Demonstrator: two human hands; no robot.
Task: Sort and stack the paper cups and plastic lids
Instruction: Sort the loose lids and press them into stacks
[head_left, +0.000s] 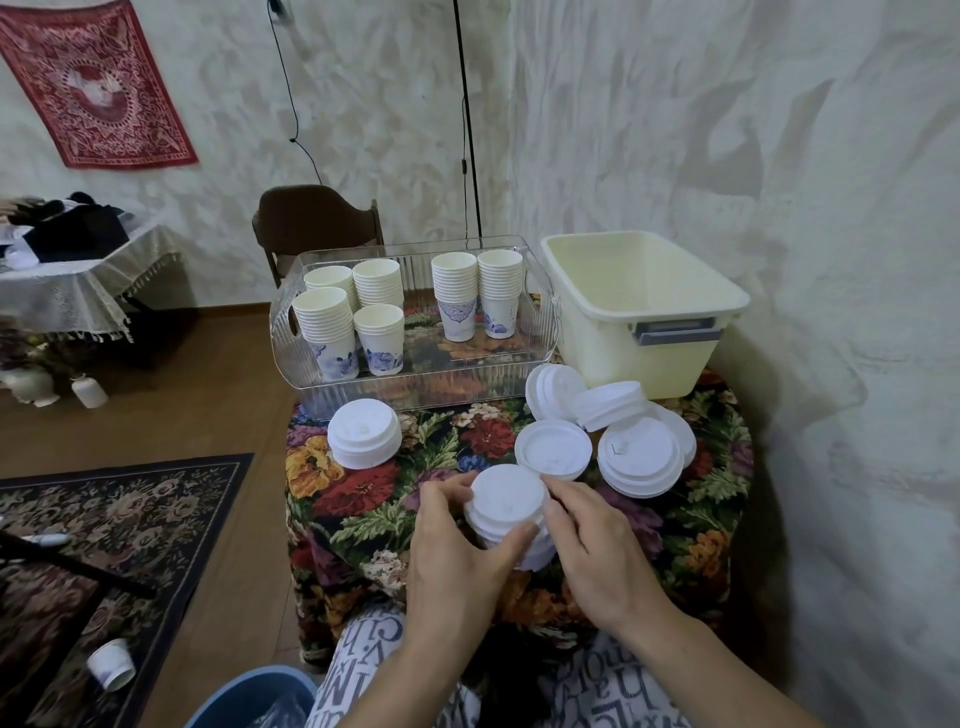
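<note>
Lids first: a stack of white plastic lids (506, 512) sits at the near edge of the tabletop (363, 499), and both hands are on it. Left hand (457, 561) curls round its left side with the thumb across the front, right hand (592, 551) pinches the right side with the fingertips. Just behind are more lid piles: one lid stack (554, 449) touching it, a bigger one (640, 456) to the right, a pile tipped on its side (610, 405) and another stack (365, 433) off to the left. Further back, a clear tray (415, 384) holds six stacks of paper cups (379, 306), all upright, with a cream tub (644, 312) beside it on the right. One stray cup (110, 664) lies on the rug down on the floor.
</note>
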